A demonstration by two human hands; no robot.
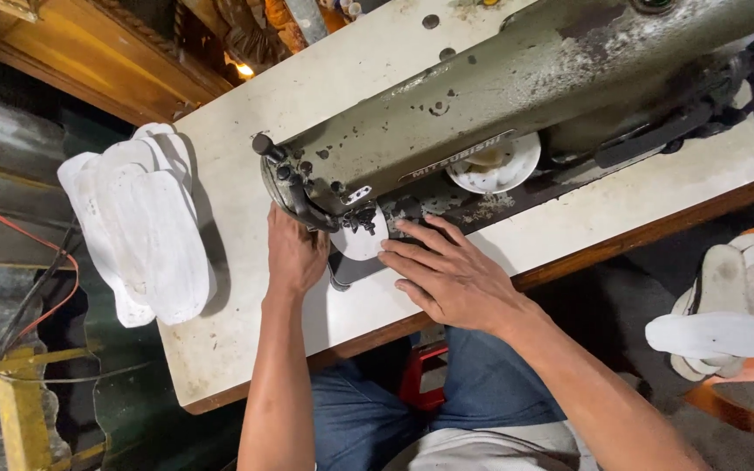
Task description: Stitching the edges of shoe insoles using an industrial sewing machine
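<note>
Left hand (294, 253) curled, knuckles up; right hand (447, 277) flat, fingers spread (forearms bare)

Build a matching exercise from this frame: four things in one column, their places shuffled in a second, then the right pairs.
Things
1. left hand
2. right hand
3. stack of white sole pieces
4. white disc

Places
A. overhanging the table's left end
B. flat on the table, fingers on the white piece at the needle
C. under the arm of the sewing machine
D. at the machine's head end, left of the needle

Pairs: 1-D, 2-B, 3-A, 4-C
</note>
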